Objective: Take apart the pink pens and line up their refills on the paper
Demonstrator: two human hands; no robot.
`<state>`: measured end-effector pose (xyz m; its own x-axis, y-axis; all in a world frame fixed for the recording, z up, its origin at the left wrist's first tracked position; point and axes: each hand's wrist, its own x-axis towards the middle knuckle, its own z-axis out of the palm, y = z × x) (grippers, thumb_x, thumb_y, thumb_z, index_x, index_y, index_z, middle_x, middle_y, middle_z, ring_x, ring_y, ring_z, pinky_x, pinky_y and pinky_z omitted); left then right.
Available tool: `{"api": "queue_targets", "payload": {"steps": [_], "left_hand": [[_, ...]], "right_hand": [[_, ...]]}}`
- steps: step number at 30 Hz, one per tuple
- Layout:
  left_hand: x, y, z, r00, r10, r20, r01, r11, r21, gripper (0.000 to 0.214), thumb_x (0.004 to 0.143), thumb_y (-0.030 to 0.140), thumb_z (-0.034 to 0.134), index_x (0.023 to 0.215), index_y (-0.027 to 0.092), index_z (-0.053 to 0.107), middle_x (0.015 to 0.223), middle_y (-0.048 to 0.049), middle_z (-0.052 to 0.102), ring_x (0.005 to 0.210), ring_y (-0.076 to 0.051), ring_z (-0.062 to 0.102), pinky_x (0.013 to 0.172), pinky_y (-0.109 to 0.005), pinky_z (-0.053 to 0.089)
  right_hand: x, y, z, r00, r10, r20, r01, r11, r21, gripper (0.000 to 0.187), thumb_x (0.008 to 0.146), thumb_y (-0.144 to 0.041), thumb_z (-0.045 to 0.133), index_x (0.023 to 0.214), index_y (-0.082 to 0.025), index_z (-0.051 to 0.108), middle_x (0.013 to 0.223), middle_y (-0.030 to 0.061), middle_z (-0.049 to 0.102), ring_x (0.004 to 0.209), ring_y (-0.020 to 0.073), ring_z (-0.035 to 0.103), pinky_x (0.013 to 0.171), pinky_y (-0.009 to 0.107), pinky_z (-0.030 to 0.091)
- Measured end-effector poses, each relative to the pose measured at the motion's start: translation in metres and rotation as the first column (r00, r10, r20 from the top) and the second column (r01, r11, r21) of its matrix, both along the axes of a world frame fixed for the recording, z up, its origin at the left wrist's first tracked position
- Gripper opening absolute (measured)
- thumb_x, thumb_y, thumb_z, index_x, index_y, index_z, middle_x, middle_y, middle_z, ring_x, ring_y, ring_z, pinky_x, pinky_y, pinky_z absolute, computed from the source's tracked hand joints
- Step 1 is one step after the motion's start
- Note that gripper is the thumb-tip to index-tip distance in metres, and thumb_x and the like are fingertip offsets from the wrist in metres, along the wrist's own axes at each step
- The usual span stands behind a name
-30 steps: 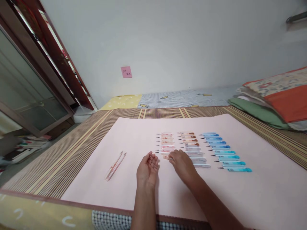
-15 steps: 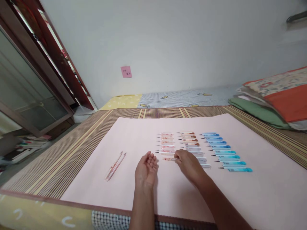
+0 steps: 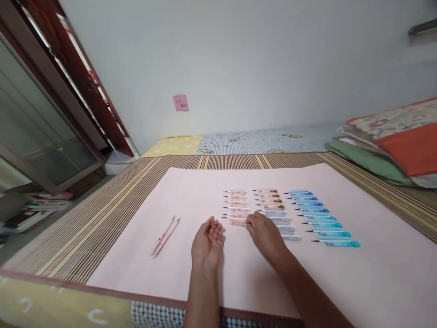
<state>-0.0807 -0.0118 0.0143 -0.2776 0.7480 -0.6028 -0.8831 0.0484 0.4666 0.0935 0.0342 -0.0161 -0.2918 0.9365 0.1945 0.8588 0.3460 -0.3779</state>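
Observation:
Three columns of pens lie on a pink sheet [image 3: 191, 191]: a pinkish column [image 3: 236, 203], an orange-brown and grey column [image 3: 271, 205] and a blue column [image 3: 316, 217]. My right hand [image 3: 263, 234] pinches the end of a pinkish pen [image 3: 237, 223] at the near end of the left column, flat on the sheet. Just left of it, my left hand [image 3: 207, 243] rests palm up with its fingers spread, holding nothing. A pair of slim pens [image 3: 165, 236] lies apart at the left.
The sheet lies on a striped woven mat [image 3: 102, 205]. Folded pillows and bedding [image 3: 392, 141] are piled at the right. A glass-door cabinet [image 3: 37, 118] and stacked books [image 3: 37, 207] stand at the left. A pink note [image 3: 180, 103] sticks on the wall.
My right hand drew the pinkish pen rightward, then shifted it back up-left against the left column's near end. The left hand stayed in place.

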Motion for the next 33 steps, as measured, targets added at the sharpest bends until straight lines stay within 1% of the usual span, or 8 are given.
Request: {"api": "queue_targets", "payload": {"steps": [5, 8, 13, 17, 20, 22, 27, 33], "left_hand": [[0.0, 0.0, 0.002, 1.0, -0.008, 0.005, 0.008, 1.0, -0.004, 0.007, 0.089, 0.008, 0.063, 0.09, 0.013, 0.068, 0.072, -0.0039, 0.067, 0.059, -0.011, 0.066, 0.048, -0.017, 0.049], [0.0, -0.002, 0.007, 1.0, -0.006, -0.009, 0.005, 1.0, -0.021, 0.009, 0.092, 0.009, 0.059, 0.089, 0.012, 0.067, 0.072, -0.0037, 0.067, 0.059, -0.01, 0.066, 0.05, -0.017, 0.05], [0.002, -0.005, 0.008, 0.973, -0.133, -0.186, 0.126, 0.991, -0.051, 0.011, 0.092, 0.014, 0.061, 0.098, 0.011, 0.069, 0.096, -0.0124, 0.075, 0.068, -0.015, 0.071, 0.052, -0.023, 0.054], [0.009, -0.005, 0.002, 0.911, -0.177, -0.372, 0.159, 0.984, -0.077, 0.016, 0.089, 0.008, 0.057, 0.097, 0.01, 0.07, 0.102, -0.0146, 0.073, 0.067, -0.014, 0.069, 0.052, -0.023, 0.052], [0.014, -0.004, 0.0, 0.888, -0.185, -0.422, 0.158, 0.983, -0.097, 0.017, 0.087, 0.006, 0.056, 0.095, 0.01, 0.071, 0.108, -0.0163, 0.072, 0.072, -0.014, 0.069, 0.054, -0.023, 0.052], [0.016, -0.004, 0.001, 0.88, -0.19, -0.436, 0.155, 0.981, -0.114, 0.017, 0.085, 0.005, 0.058, 0.094, 0.01, 0.072, 0.111, -0.017, 0.072, 0.074, -0.015, 0.069, 0.055, -0.024, 0.052], [0.019, -0.004, 0.003, 0.853, -0.219, -0.474, 0.172, 0.975, -0.141, 0.02, 0.085, 0.003, 0.056, 0.093, 0.01, 0.072, 0.114, -0.0176, 0.073, 0.078, -0.016, 0.071, 0.057, -0.025, 0.052], [0.021, -0.003, -0.002, 0.838, -0.244, -0.489, 0.197, 0.969, -0.147, 0.022, 0.086, 0.005, 0.053, 0.097, 0.011, 0.072, 0.117, -0.0171, 0.074, 0.081, -0.016, 0.071, 0.059, -0.025, 0.052]], "right_hand": [[0.001, 0.0, -0.003, 0.998, 0.011, -0.059, -0.011, 1.0, -0.006, 0.014, 0.088, -0.009, 0.063, 0.081, -0.02, 0.059, 0.089, 0.003, 0.063, 0.081, 0.0175, 0.057, 0.072, 0.028, 0.035], [0.006, 0.002, -0.001, 0.993, -0.013, -0.113, 0.012, 1.0, -0.011, 0.017, 0.088, -0.007, 0.056, 0.079, -0.02, 0.058, 0.086, 0.0018, 0.061, 0.076, 0.016, 0.055, 0.068, 0.027, 0.032], [0.02, 0.006, 0.007, 0.99, -0.089, -0.113, 0.087, 0.996, -0.028, 0.027, 0.086, 0.001, 0.043, 0.078, -0.019, 0.059, 0.083, 0.002, 0.061, 0.073, 0.015, 0.052, 0.067, 0.027, 0.03], [0.024, 0.005, 0.011, 0.994, -0.095, -0.051, 0.092, 0.994, -0.063, 0.024, 0.084, 0.0, 0.049, 0.08, -0.018, 0.064, 0.087, 0.0036, 0.065, 0.078, 0.016, 0.055, 0.07, 0.028, 0.031], [0.021, 0.003, 0.011, 0.996, -0.075, 0.047, 0.079, 0.994, -0.074, 0.008, 0.086, -0.011, 0.064, 0.084, -0.018, 0.067, 0.095, 0.0061, 0.068, 0.089, 0.0198, 0.058, 0.076, 0.029, 0.032], [0.018, 0.002, 0.012, 0.992, -0.072, 0.107, 0.08, 0.993, -0.081, 0.003, 0.088, -0.018, 0.068, 0.085, -0.018, 0.068, 0.099, 0.0071, 0.068, 0.092, 0.0216, 0.059, 0.078, 0.031, 0.032], [0.012, 0.002, 0.015, 0.984, -0.062, 0.169, 0.078, 0.993, -0.091, 0.008, 0.092, -0.018, 0.066, 0.086, -0.018, 0.07, 0.102, 0.0079, 0.069, 0.096, 0.0226, 0.06, 0.078, 0.033, 0.029], [0.011, 0.003, 0.014, 0.982, -0.034, 0.186, 0.051, 0.995, -0.088, 0.018, 0.096, -0.013, 0.057, 0.086, -0.019, 0.071, 0.1, 0.0085, 0.07, 0.095, 0.0219, 0.06, 0.076, 0.033, 0.026]]}}
